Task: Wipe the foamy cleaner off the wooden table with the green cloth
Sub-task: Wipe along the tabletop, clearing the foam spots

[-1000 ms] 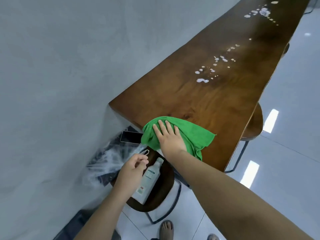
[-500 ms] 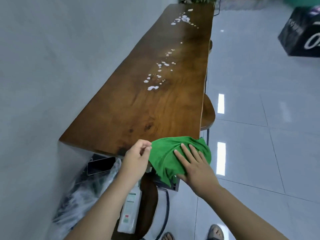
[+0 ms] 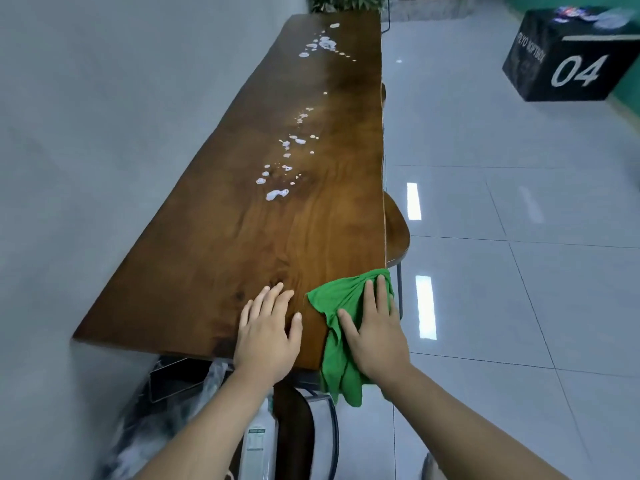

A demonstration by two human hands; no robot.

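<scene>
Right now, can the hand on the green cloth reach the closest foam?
Probably yes: bare wooden table lies between the right hand on the green cloth and the nearest foam, though a forward lean looks needed.

The green cloth is pressed flat under the right hand at the counter near corner, its lower part draped over the edge. The left hand is laid palm-down just beside it. White foam is scattered farther along the wood.
</scene>
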